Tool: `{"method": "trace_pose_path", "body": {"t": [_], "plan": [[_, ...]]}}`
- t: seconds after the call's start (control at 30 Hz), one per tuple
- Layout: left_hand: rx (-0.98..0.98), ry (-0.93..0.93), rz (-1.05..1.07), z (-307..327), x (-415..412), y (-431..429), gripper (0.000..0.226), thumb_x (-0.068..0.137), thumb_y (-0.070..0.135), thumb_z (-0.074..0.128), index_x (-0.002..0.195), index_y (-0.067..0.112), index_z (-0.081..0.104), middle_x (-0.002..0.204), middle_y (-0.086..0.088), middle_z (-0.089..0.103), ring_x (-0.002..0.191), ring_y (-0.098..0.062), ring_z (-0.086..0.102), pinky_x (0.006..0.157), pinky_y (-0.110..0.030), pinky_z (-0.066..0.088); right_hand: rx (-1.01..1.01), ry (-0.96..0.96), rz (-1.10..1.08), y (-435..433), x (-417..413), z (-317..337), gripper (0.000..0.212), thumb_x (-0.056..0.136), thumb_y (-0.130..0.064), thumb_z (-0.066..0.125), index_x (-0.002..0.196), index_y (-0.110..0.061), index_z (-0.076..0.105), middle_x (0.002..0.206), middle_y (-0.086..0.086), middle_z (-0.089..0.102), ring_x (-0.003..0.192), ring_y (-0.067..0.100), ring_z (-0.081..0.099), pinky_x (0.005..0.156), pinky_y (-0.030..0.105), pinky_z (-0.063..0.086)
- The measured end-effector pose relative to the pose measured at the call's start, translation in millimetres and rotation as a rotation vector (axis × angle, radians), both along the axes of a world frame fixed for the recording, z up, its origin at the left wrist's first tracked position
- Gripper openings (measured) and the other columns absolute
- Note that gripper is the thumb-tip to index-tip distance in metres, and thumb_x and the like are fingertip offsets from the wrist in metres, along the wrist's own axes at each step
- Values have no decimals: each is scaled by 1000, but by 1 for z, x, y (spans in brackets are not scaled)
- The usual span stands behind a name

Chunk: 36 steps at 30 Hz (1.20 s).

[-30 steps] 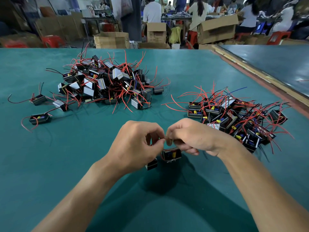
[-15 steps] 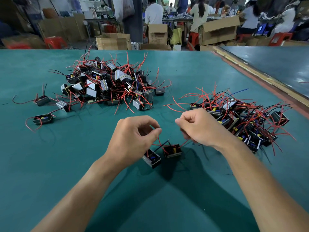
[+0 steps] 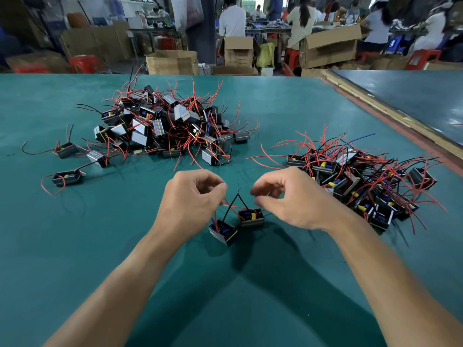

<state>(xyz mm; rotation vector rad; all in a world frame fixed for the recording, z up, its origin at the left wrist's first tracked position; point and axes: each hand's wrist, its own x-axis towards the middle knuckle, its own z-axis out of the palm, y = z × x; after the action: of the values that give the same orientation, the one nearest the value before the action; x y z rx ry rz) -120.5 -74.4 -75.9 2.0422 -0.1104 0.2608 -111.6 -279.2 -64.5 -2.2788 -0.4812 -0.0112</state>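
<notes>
left hand's (image 3: 193, 204) grip curls tight at a red lead (image 3: 231, 205), whether pinching it unclear, right hand's (image 3: 288, 199) grip loose and empty, over two modules (image 3: 223, 232) on the desk (image 3: 100, 246) whose black leads (image 3: 238, 195) look already joined, with a far pile (image 3: 165, 126) left.

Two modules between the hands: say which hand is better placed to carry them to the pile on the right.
Right, probably. The right hand lies between the two modules and the right pile; the left hand, pinching a red wire, would have to cross over.
</notes>
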Motion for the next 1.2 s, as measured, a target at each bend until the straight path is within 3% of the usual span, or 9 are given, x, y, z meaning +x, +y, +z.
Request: {"method": "trace_pose_path", "body": {"t": [0.07, 0.23, 0.3, 0.37, 0.43, 0.57, 0.87, 1.07, 1.2], "plan": [[-39, 30, -13, 1, 0, 0, 18, 87, 14, 67, 70, 18, 70, 62, 0, 70, 51, -14, 58, 64, -42, 56, -15, 7, 36, 2, -1, -2, 16, 85, -15, 73, 70, -19, 71, 64, -10, 70, 59, 8, 62, 63, 26, 52], [-162, 103, -48, 4, 2, -1, 17, 88, 7, 67, 71, 11, 68, 62, -5, 64, 49, -14, 57, 55, -31, 52, -117, 38, 62, 2, -3, -3, 47, 88, -30, 69, 51, -12, 47, 45, -6, 36, 46, 9, 28, 48, 25, 28], [-215, 136, -67, 5, 1, -1, 16, 88, 5, 67, 72, 9, 68, 63, -8, 62, 48, -14, 56, 51, -27, 52, -141, 38, 68, 3, -5, -1, 31, 84, -30, 73, 60, -18, 58, 53, -11, 52, 48, 7, 42, 53, 23, 35], [-255, 155, -73, 6, 1, -1, 16, 88, 3, 67, 72, 8, 67, 61, -7, 62, 48, -13, 57, 49, -24, 52, -178, 66, 61, 7, -8, 2, 17, 78, -37, 78, 88, -29, 67, 86, -16, 67, 66, 3, 59, 67, 22, 45], [-297, 164, -66, 6, 2, 0, 15, 88, 3, 67, 73, 8, 67, 59, -4, 62, 47, -11, 59, 48, -22, 52, -229, 77, 53, 13, -11, 0, 47, 68, -57, 78, 107, -34, 63, 105, -17, 61, 80, 1, 59, 75, 22, 46], [-358, 166, -43, 6, 4, 2, 13, 88, 3, 67, 75, 6, 67, 57, -3, 62, 50, -12, 63, 47, -20, 51, -397, -15, -10, 28, -18, -7, 76, 49, -85, 62, 104, -33, 63, 95, -14, 53, 88, 10, 55, 77, 30, 47], [-61, -105, 74, 3, 4, 3, 18, 83, 24, 74, 67, 20, 68, 56, 8, 64, 50, -11, 55, 53, -30, 50, -424, -137, -19, 36, -20, -18, 26, 75, -50, 68, 93, -32, 63, 95, -9, 55, 87, 21, 60, 71, 30, 42], [-229, -235, 271, 9, 11, 18, 15, 81, 27, 68, 66, 24, 67, 51, 13, 58, 46, -5, 47, 46, -18, 40, -422, -102, -36, 27, -13, -16, 33, 79, -53, 70, 102, -30, 63, 104, -7, 56, 97, 25, 60, 86, 40, 49], [-347, -146, 368, 6, 20, 30, 19, 81, 20, 68, 63, 16, 66, 49, 8, 55, 50, -13, 45, 51, -25, 39, -260, -162, -109, 18, -8, 1, 20, 80, -38, 77, 91, -32, 61, 98, -8, 54, 88, 13, 58, 84, 33, 44]]}}
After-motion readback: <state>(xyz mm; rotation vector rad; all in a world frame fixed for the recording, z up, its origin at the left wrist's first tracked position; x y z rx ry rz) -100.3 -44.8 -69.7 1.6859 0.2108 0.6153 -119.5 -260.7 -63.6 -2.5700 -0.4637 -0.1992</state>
